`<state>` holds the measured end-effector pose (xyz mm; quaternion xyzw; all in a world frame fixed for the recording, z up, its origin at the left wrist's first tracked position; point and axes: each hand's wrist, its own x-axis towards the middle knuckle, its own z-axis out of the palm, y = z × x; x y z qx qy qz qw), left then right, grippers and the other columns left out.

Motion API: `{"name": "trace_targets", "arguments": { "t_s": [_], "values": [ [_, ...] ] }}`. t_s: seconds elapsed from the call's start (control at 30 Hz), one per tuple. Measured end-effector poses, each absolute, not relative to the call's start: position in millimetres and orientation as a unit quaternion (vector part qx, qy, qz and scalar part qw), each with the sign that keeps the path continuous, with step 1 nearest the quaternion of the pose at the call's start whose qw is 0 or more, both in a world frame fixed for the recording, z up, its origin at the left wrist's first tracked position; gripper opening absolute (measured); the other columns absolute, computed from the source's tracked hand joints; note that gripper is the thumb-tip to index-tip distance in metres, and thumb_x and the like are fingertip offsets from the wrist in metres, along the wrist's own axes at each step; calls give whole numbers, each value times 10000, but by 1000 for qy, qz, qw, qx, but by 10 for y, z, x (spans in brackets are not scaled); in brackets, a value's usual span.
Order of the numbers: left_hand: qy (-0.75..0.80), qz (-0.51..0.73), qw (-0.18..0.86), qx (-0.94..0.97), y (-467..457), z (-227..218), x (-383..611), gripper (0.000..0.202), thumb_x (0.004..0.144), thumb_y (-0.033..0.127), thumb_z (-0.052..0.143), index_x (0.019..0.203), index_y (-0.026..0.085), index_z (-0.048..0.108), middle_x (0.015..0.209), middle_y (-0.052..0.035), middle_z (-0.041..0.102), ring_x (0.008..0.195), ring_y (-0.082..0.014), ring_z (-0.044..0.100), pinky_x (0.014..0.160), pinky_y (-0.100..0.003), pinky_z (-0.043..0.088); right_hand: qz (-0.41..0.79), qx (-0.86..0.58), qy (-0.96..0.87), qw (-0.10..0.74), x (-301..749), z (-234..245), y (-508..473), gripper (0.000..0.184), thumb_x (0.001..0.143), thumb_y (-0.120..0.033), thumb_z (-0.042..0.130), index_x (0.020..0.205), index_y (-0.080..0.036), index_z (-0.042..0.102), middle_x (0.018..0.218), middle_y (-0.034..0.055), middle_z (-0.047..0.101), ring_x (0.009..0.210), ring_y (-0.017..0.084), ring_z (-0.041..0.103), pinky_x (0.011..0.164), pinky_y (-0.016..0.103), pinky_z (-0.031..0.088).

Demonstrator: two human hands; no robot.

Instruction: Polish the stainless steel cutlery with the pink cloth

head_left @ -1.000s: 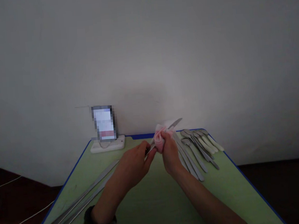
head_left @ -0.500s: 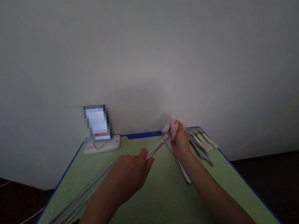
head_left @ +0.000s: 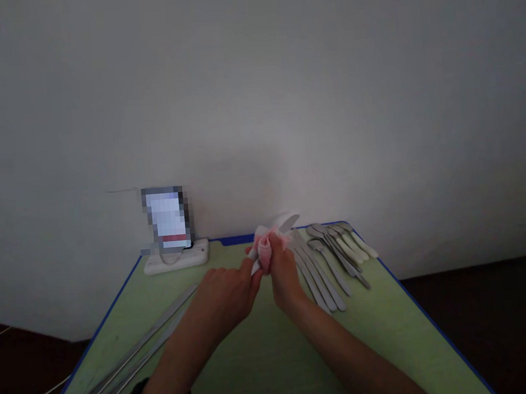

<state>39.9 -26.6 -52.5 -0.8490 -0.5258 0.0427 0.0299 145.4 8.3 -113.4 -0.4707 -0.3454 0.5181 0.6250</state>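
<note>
Above the far middle of the pale-green, blue-edged tabletop (head_left: 258, 361), we have our left hand (head_left: 227, 292) clasped round the near end of a slim silver metal knife (head_left: 290, 221), while our right hand (head_left: 286, 271) pinches a crumpled pink-and-white cloth (head_left: 264, 256) about its middle. Its tip juts out far and right. We'd do well to hold the near end steady — cloth bunched thick between fingers and edge — clear of the silver cutlery (head_left: 324, 277) on the right.
</note>
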Motion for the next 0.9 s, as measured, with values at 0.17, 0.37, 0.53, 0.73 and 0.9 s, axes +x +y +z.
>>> {"name": "trace_targets", "arguments": {
  "t_s": [0.17,0.37,0.53,0.73,0.9],
  "values": [
    [-526,53,6,-849,-342,-452,425,372,958,328,223,942,139,543,690,-129,693,615,-297,679,521,-333,444,558,-439,-276,647,1674,-966,255,286,779,-415,487,718,-173,628,627,25,671,549,177,611,497,280,467],
    [-484,-20,-70,-872,-348,-474,376,314,964,339,230,952,176,498,676,-64,666,602,-244,649,508,-286,345,509,-403,-203,733,1984,-901,492,194,798,-356,472,779,-185,562,608,-6,667,544,148,607,511,257,486],
    [-457,-90,-130,-875,-304,-503,311,295,964,366,252,894,205,489,629,-10,606,570,-203,597,507,-276,280,483,-341,-153,792,2130,-756,496,183,826,-338,434,774,-193,533,583,-47,633,538,110,603,522,223,481],
    [-458,-120,-165,-865,-262,-556,335,307,961,389,259,872,203,486,625,3,583,549,-177,565,516,-266,289,491,-357,-164,777,1976,-732,405,237,827,-406,441,829,-194,545,627,-31,654,599,130,623,570,248,488],
    [-497,-106,-141,-850,-233,-635,377,307,965,361,252,944,189,505,667,-33,646,600,-207,616,523,-276,305,515,-418,-246,707,1604,-927,212,365,824,-491,442,792,-168,608,658,24,678,609,159,616,607,275,480]
  ]
}}
